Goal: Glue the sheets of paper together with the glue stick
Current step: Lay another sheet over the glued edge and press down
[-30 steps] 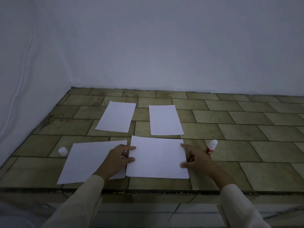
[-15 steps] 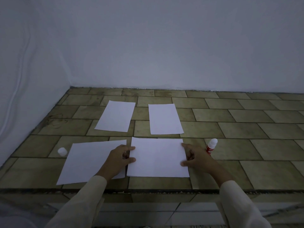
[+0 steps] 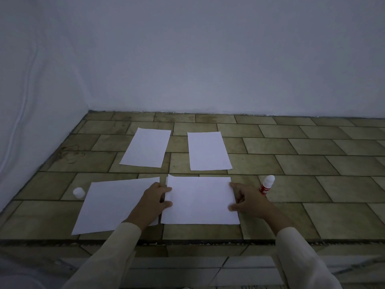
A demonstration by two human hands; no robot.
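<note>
The glue stick (image 3: pixel 266 185) stands upright and uncapped on the tiled floor (image 3: pixel 312 163), just right of the near middle sheet (image 3: pixel 200 200) and just beyond the right hand (image 3: pixel 249 202); nothing holds it. Its white cap (image 3: pixel 79 192) sits well apart, off the left edge of the near left sheet (image 3: pixel 112 205), toward the floor's left side by the wall (image 3: pixel 187 59). The near middle sheet lies flat close to the floor's front edge, its long side across the view, and both hands frame it: the left hand (image 3: pixel 155 202) rests at its left edge with thumb and forefinger laid on the paper, while part of that hand covers the right edge of the near left sheet. The right hand is at the right edge, forefinger touching the far right corner and thumb pressing the edge lower down. Both sets of fingers are loose and spread, pressing rather than pinching; whether any fingertip curls under the paper cannot be told. The two near sheets lie side by side with a thin strip of floor between them. Farther back, the far left sheet (image 3: pixel 145 148) and the far right sheet (image 3: pixel 209 150) lie apart from each other and from the near pair, short edges toward the person. To the right of the glue stick the floor runs open toward its right edge, and a bare band runs along the back wall.
</note>
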